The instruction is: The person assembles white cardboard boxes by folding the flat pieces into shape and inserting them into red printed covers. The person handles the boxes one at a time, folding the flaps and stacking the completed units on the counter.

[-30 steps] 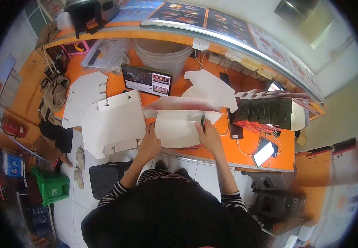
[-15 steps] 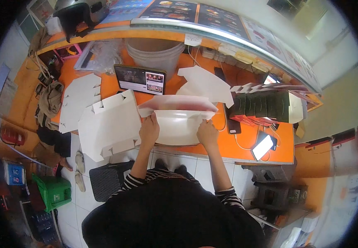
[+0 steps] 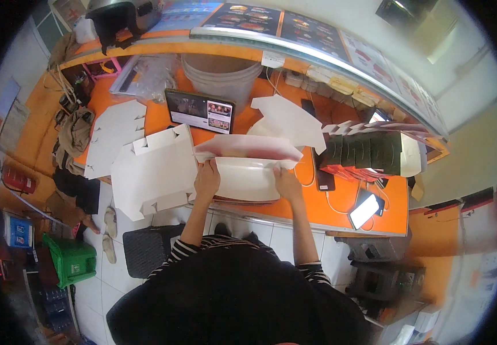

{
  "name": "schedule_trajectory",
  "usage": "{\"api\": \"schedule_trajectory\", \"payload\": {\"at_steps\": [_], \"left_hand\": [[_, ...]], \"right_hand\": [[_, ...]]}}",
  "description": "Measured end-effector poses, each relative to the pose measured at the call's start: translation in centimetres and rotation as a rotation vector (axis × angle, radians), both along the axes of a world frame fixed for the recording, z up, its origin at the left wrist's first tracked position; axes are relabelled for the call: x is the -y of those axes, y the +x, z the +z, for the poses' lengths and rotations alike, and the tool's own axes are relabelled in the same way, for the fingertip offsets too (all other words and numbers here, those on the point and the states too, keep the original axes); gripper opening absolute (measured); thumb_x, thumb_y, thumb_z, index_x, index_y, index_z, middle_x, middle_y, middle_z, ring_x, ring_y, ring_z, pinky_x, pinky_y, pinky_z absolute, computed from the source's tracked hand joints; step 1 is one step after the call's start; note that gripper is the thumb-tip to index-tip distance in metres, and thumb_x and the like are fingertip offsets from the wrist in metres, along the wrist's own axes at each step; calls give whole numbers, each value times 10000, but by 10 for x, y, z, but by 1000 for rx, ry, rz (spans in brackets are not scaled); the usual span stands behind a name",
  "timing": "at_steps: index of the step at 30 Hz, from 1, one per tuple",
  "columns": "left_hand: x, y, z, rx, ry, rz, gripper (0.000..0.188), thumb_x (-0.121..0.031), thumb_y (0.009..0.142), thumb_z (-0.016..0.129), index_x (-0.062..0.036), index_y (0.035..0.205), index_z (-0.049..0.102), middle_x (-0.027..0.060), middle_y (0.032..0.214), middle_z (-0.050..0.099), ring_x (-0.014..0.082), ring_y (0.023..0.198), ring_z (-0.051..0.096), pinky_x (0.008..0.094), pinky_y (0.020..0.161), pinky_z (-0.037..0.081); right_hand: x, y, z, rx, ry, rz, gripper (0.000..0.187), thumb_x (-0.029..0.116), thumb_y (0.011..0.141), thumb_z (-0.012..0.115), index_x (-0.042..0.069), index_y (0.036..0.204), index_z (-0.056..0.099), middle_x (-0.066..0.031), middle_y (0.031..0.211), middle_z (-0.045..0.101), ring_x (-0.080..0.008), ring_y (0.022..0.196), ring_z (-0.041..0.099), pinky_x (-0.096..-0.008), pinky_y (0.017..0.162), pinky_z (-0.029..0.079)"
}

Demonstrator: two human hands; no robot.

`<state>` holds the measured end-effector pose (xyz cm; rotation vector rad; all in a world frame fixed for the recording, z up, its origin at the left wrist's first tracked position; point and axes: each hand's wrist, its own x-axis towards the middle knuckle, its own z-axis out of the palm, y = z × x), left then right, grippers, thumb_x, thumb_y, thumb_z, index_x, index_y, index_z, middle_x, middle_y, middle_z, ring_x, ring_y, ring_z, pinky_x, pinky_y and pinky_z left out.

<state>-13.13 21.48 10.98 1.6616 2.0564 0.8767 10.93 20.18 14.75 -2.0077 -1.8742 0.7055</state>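
Between my hands is a partly folded cardboard box blank point(image 3: 247, 179), white on its upper side, with a raised far panel point(image 3: 248, 148) that looks reddish in its shade. My left hand point(image 3: 207, 181) is closed on the left end of the fold. At the right end, my right hand point(image 3: 287, 183) pinches the cardboard, thumb and fingers close to the crease. Under the blank's near edge, more sheets show as a thin stack. Flat white blanks point(image 3: 153, 172) lie just left of my left hand, and another blank point(image 3: 287, 122) lies beyond the raised panel.
On the orange table point(image 3: 386, 195) stand a tablet point(image 3: 199, 112) and a grey bucket point(image 3: 221, 75). At right are a row of folded dark-and-red boxes point(image 3: 369, 150), a lit phone point(image 3: 364, 211), a dark phone point(image 3: 325, 179) and cables. One more blank point(image 3: 113, 138) lies far left.
My right hand's fingers have shifted slightly inward along the fold. My left hand keeps its hold, and the whole view has moved a little.
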Motion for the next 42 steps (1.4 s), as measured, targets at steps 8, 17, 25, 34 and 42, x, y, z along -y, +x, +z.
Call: {"api": "schedule_trajectory", "payload": {"at_steps": [8,17,25,34,42], "left_hand": [[0,-28,20,-39,135,-86,393,-301,884,412,18,753,601,243,694,578,422,659,557,486,627,437],[-2,-26,15,221,286,9,215,-189,830,531,19,832,582,173,787,612,282,714,598,381,645,457],[4,-19,45,209,480,-215,343,93,704,467,-63,992,565,71,971,576,211,906,515,320,833,363],[-12,10,49,341,425,-473,595,127,685,398,-100,1233,438,71,1184,502,222,1120,421,350,979,217],[-10,31,32,837,259,-441,432,35,811,381,-44,1235,416,93,1234,456,210,1145,407,314,981,281]], "right_hand": [[-55,76,-26,-438,49,-509,412,376,778,489,-22,733,584,-131,587,592,-226,504,605,-338,449,478],[-49,86,-69,-1064,174,-655,237,221,715,594,41,825,486,-55,664,505,-161,562,506,-301,435,406],[67,82,10,-816,922,-700,302,119,812,606,69,952,343,-74,954,402,-144,833,467,-288,694,430],[137,79,109,-1085,458,-680,285,221,863,521,41,1051,403,-124,991,507,-168,889,476,-296,745,411],[56,41,72,-894,257,-375,366,311,828,585,26,962,400,-100,883,486,-108,748,482,-217,497,386]]}}
